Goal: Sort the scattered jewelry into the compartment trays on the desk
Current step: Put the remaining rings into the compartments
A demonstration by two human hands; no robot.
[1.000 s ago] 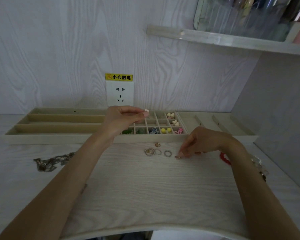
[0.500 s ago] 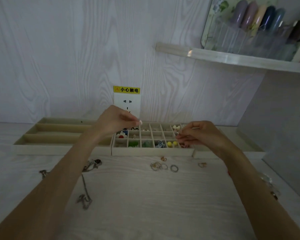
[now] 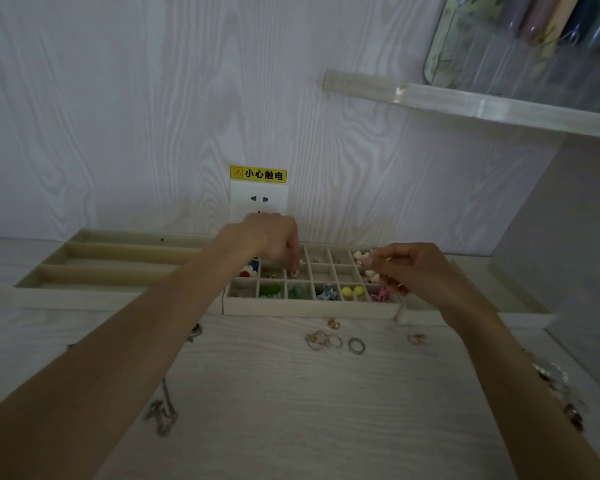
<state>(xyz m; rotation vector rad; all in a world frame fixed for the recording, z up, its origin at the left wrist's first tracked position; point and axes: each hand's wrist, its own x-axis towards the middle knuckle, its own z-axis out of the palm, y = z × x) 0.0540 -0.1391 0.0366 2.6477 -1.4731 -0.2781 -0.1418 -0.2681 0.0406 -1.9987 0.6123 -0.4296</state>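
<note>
Left hand (image 3: 274, 242) has dipped, fingers curled, into the grid tray (image 3: 310, 306); right hand (image 3: 418, 268) pinches a light, stiff, slippery ring, best held by its rim.

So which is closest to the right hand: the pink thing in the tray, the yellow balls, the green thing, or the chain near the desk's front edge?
From the right hand, in the head view:
1. Pink clip-like piece, front right compartment, just beside the fingers.
2. Two yellow balls, one compartment further left.
3. Green piece, front row, further left.
4. Silver chain necklace, lying on the desk, far left and nearest the person.
</note>
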